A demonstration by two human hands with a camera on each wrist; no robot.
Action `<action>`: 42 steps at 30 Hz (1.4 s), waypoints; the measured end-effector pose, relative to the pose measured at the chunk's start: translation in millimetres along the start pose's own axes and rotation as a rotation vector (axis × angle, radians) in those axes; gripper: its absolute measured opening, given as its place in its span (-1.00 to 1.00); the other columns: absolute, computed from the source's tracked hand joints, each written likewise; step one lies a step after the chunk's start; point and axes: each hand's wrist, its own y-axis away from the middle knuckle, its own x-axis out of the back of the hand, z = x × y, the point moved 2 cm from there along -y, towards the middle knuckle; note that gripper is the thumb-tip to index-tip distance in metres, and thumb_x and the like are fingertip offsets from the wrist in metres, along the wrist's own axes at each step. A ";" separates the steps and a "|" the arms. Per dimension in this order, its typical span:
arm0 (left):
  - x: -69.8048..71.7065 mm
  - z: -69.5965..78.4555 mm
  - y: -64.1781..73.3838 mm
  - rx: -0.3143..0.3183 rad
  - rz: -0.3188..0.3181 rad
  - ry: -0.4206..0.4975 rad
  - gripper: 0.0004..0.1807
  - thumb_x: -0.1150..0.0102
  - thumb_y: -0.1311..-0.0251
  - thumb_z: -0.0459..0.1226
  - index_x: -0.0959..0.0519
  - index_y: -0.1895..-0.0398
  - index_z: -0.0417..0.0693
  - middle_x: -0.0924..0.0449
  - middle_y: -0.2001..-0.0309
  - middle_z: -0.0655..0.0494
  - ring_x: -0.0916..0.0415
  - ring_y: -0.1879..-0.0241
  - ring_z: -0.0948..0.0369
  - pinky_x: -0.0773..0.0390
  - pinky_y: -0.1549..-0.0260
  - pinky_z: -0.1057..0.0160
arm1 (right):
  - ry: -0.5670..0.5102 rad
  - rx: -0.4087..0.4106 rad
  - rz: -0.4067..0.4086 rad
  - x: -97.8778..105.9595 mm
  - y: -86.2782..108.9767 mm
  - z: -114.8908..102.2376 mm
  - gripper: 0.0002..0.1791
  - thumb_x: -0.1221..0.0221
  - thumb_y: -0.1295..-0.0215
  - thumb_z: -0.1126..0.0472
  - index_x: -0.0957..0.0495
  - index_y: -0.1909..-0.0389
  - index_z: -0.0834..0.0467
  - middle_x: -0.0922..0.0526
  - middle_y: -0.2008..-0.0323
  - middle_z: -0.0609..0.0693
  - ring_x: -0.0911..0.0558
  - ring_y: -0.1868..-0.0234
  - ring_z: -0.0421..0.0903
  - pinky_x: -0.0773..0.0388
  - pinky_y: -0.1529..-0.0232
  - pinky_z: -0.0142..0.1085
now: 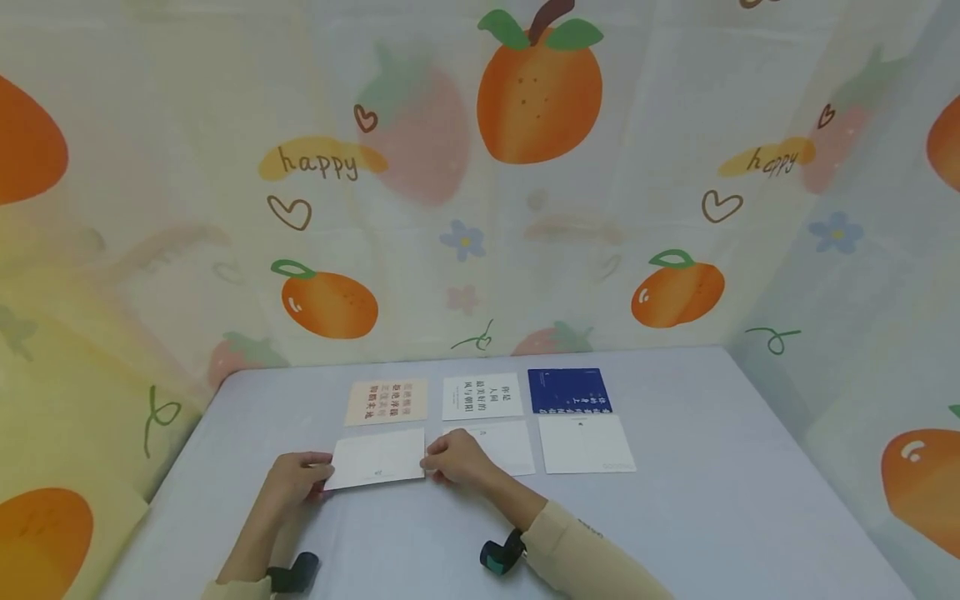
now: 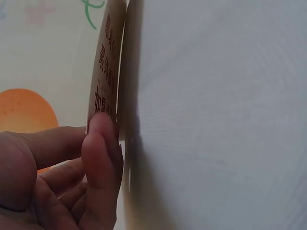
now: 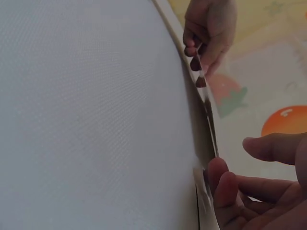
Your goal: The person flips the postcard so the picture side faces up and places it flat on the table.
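A white card (image 1: 377,460) with a small green mark is tilted slightly above the table, its near edge raised. My left hand (image 1: 291,478) pinches the card's left edge. In the left wrist view, dark characters show on the underside of the card (image 2: 104,72), with fingertips (image 2: 100,129) against it. At its right edge, my right hand (image 1: 459,457) touches the card with its fingertips. The right wrist view shows that hand's thumb (image 3: 268,146) standing apart from the fingers, and the card (image 3: 211,120) nearly edge-on.
Behind the held card lie a beige printed card (image 1: 386,402), a white printed card (image 1: 482,396) and a dark blue card (image 1: 568,390). Two white cards, one partly behind my right hand (image 1: 513,446) and one farther right (image 1: 587,444), lie on the white table (image 1: 720,500). A fruit-patterned curtain (image 1: 525,250) surrounds the table.
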 end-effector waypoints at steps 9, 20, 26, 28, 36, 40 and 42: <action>-3.2 2.2 -0.7 0.010 0.022 -0.054 -0.60 -0.13 -0.23 -0.34 -0.50 -0.09 -0.42 -0.64 0.32 -0.15 -0.51 0.45 0.18 -0.48 0.46 0.31 | 0.048 0.012 -0.012 -3.8 -4.1 2.9 -0.89 -0.25 -0.18 0.32 -0.66 0.51 0.22 -0.57 0.74 -0.05 -0.48 0.72 -0.22 -0.32 0.65 -0.47; -5.2 1.7 0.1 0.003 0.031 -0.074 -0.69 -0.17 -0.19 -0.37 -0.54 0.07 -0.45 -0.63 0.37 -0.13 -0.52 0.45 0.18 -0.50 0.47 0.30 | 0.044 -0.001 0.018 -5.0 -5.9 3.9 -0.91 -0.25 -0.16 0.34 -0.67 0.49 0.23 -0.55 0.75 -0.05 -0.47 0.72 -0.23 -0.32 0.65 -0.48; -5.3 1.1 -0.3 -0.003 0.027 -0.063 -0.70 -0.17 -0.20 -0.36 -0.53 0.08 -0.44 -0.64 0.37 -0.12 -0.52 0.44 0.17 -0.50 0.45 0.28 | 0.017 0.001 0.022 -2.7 -3.6 2.8 -0.94 -0.26 -0.13 0.36 -0.68 0.46 0.27 -0.52 0.75 -0.06 -0.47 0.71 -0.22 -0.32 0.62 -0.46; -4.9 1.3 0.4 -0.008 0.025 -0.058 -0.71 -0.17 -0.20 -0.37 -0.53 0.08 -0.44 -0.64 0.38 -0.11 -0.52 0.44 0.17 -0.50 0.45 0.28 | 0.016 0.001 0.022 -2.2 -3.6 3.0 -0.94 -0.26 -0.13 0.35 -0.68 0.45 0.27 -0.52 0.75 -0.06 -0.47 0.70 -0.22 -0.32 0.62 -0.46; -2.9 0.8 1.9 -0.033 0.030 -0.052 -0.72 -0.16 -0.20 -0.38 -0.52 0.10 -0.45 -0.64 0.34 -0.15 -0.54 0.42 0.17 -0.54 0.43 0.27 | 0.000 0.000 0.020 -2.4 -3.7 3.9 -0.94 -0.26 -0.13 0.35 -0.69 0.43 0.26 -0.52 0.74 -0.05 -0.46 0.69 -0.22 -0.32 0.62 -0.46; -1.8 -1.7 2.2 -0.043 0.039 -0.047 -0.74 -0.16 -0.21 -0.38 -0.53 0.10 -0.43 -0.64 0.33 -0.15 -0.55 0.40 0.17 -0.55 0.41 0.26 | -0.018 0.017 0.021 -1.9 -3.2 2.9 -0.94 -0.26 -0.13 0.36 -0.69 0.41 0.28 -0.53 0.73 -0.05 -0.46 0.69 -0.22 -0.32 0.63 -0.47; -1.1 -2.4 2.8 -0.046 0.044 -0.036 -0.74 -0.15 -0.21 -0.37 -0.54 0.11 -0.42 -0.64 0.32 -0.14 -0.54 0.40 0.17 -0.55 0.41 0.27 | -0.029 0.029 0.020 -1.3 -2.8 2.0 -0.93 -0.26 -0.13 0.36 -0.69 0.40 0.29 -0.53 0.73 -0.04 -0.45 0.70 -0.22 -0.32 0.64 -0.46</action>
